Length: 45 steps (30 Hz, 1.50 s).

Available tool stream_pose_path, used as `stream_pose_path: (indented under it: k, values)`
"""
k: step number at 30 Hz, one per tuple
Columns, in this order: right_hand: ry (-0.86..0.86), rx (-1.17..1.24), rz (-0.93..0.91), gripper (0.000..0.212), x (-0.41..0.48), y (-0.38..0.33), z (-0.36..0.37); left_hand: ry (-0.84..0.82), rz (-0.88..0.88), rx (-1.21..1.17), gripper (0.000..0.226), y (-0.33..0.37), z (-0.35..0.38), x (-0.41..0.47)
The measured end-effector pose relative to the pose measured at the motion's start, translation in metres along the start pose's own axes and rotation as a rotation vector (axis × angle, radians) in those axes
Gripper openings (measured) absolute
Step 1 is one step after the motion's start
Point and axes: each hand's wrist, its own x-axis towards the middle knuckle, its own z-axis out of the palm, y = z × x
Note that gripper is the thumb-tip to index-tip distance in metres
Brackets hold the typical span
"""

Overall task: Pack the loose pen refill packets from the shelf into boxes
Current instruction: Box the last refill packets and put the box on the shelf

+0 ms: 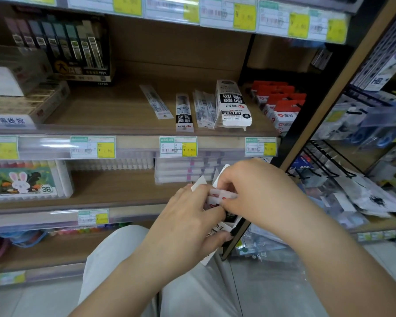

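"What have they got hold of down there?"

"A small white card box, flaps up, held over the lap, below the shelf. The left hand has its fingers curled round the box's side. The right hand pinches the tops of a few refill packets standing in its mouth."

"And the rest?"

"Loose packets lie flat on the shelf, some just beside a second box lying there."

"Awkward to handle?"

"Feather-light, I'd guess. They look like thin, slick plastic sleeves, fairly stiff lengthways but apt to slide over each other. I'd gather a few, square them up and pinch them near one end. The box looks like thin card, so hold it by the sides, gently, or it'll buckle."
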Motion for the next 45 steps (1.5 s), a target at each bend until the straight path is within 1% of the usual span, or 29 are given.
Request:
stream_pose_path:
  k: [2,4,5,8,10,13,16,17,18,20,21,23,24,26,27,28,31,33,35,37,38,39,41,44,45]
  values:
    - [0.030,-0.028,-0.009,0.016,-0.002,-0.001,0.000,0.008,0.002,0.013,0.032,-0.001,-0.001,0.000]
    - [0.026,-0.090,-0.006,0.017,0.001,-0.002,0.004,0.004,0.006,0.038,0.033,-0.001,-0.001,0.000]
    - [-0.002,-0.098,0.010,0.018,0.003,-0.001,0.006,-0.001,0.009,0.041,0.032,-0.001,0.000,0.000]
    - [-0.146,-0.023,0.080,0.038,0.010,0.004,0.010,0.005,0.024,0.033,0.030,0.001,0.002,-0.002]
    - [-0.165,-0.034,0.077,0.044,0.014,0.005,0.013,0.007,0.034,0.047,0.029,0.003,0.002,0.000]
    - [-0.127,-0.075,0.049,0.037,0.015,0.002,0.009,-0.010,0.018,-0.005,0.029,0.001,0.000,0.002]
    - [-0.070,-0.064,0.008,0.012,0.010,0.000,-0.001,-0.019,0.008,-0.018,0.029,-0.004,-0.004,0.003]
    - [-0.051,-0.062,0.006,0.008,0.009,-0.002,-0.003,-0.025,0.008,-0.006,0.030,-0.005,-0.005,0.003]
    - [-0.045,-0.068,0.006,0.009,0.008,-0.003,-0.004,-0.030,0.008,0.006,0.031,-0.005,-0.006,0.002]
    - [-0.065,-0.105,0.005,0.020,0.008,-0.006,-0.003,-0.032,0.022,0.029,0.033,-0.005,-0.006,0.002]
    - [-0.070,-0.124,0.001,0.020,0.008,-0.008,-0.002,-0.031,0.034,0.030,0.032,-0.004,-0.005,0.003]
    - [-0.106,-0.166,0.023,0.010,0.010,-0.012,-0.001,-0.026,0.063,0.040,0.028,-0.002,-0.002,0.004]
    - [-0.129,-0.185,0.043,0.010,0.011,-0.012,0.000,-0.024,0.076,0.055,0.027,-0.001,0.001,0.004]
    - [-0.149,-0.197,0.060,0.026,0.014,-0.007,0.002,-0.046,0.072,0.067,0.032,-0.001,0.003,0.005]
    - [-0.160,-0.182,0.054,0.030,0.016,-0.005,0.003,-0.063,0.054,0.058,0.035,-0.002,0.004,0.006]
    - [-0.174,-0.155,0.037,0.029,0.017,-0.003,0.002,-0.077,0.035,0.050,0.036,-0.004,0.004,0.006]
    - [-0.186,0.014,-0.026,0.010,0.013,-0.003,-0.007,-0.051,0.028,0.082,0.034,-0.010,-0.001,0.002]
    - [-0.094,0.189,-0.065,0.006,0.007,-0.005,-0.018,-0.007,0.043,0.098,0.028,-0.010,-0.019,-0.001]
    - [0.065,0.412,-0.142,0.005,-0.001,-0.010,-0.036,0.099,0.061,0.072,0.020,-0.008,-0.046,-0.006]
    - [0.236,0.651,-0.214,0.017,-0.008,-0.013,-0.057,0.203,0.074,0.068,0.021,-0.008,-0.074,-0.010]
    - [0.322,0.718,-0.247,0.024,-0.009,-0.012,-0.066,0.254,0.069,0.075,0.023,-0.008,-0.088,-0.013]
    - [0.398,0.751,-0.270,0.028,-0.009,-0.010,-0.073,0.311,0.056,0.087,0.024,-0.010,-0.102,-0.016]
    - [0.502,0.787,-0.277,0.025,-0.005,-0.006,-0.081,0.450,0.029,0.138,0.022,-0.015,-0.123,-0.025]
    - [0.572,0.808,-0.242,0.018,0.006,0.001,-0.077,0.662,-0.011,0.226,0.012,-0.028,-0.134,-0.037]
    - [0.578,0.807,-0.226,0.015,0.009,0.002,-0.072,0.724,-0.032,0.258,0.012,-0.033,-0.133,-0.040]
